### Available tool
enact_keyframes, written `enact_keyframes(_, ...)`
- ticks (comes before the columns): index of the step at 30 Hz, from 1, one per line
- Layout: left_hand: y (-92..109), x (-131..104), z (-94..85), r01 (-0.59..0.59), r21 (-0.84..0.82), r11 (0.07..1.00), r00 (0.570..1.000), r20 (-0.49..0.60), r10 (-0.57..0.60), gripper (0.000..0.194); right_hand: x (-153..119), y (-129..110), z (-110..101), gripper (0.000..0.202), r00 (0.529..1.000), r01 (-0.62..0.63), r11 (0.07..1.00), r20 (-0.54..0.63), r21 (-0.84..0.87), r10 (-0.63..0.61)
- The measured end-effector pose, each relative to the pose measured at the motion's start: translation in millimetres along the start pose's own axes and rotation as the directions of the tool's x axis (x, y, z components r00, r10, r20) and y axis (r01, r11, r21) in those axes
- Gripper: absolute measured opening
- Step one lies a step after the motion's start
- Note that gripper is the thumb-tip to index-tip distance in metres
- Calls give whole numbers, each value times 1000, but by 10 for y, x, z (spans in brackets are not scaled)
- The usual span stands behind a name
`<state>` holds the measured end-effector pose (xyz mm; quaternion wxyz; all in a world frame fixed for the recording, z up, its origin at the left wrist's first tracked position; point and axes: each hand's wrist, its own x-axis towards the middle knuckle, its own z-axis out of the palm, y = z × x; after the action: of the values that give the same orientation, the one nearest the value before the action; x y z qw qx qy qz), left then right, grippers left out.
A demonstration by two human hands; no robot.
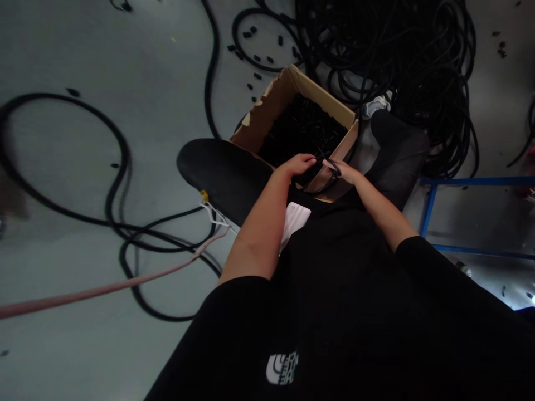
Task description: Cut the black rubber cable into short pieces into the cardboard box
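I sit on the floor with an open cardboard box [288, 92] between my legs; it is filled with small black parts [301, 128]. My left hand [297, 165] and my right hand [345, 171] meet over the box's near edge. Both pinch a short piece of thin black cable [328, 162] held between them. The exact grip of the fingers is hard to make out in the dim light.
A big tangle of black cable [397, 55] lies beyond the box. Loose black cable loops [112, 184] and a pink cable [104, 288] cross the grey floor on the left. Small black bits [254, 55] are scattered behind the box. A blue metal frame [430, 206] stands at right.
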<state>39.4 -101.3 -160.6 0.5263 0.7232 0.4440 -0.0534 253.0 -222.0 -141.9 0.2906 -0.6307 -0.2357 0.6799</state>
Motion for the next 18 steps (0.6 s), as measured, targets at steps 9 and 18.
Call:
enact_keyframes(9, -142, 36, -18, -22, 31, 999, 1000, -7, 22, 46, -45, -91, 52, 49, 998, 20, 1000, -60, -10, -21)
enact_keyframes(18, -223, 95, -33, 85, -66, 994, 990, -103, -92, 42, -14, -41, 59, 32, 992, 91, 991, -75, -93, -98)
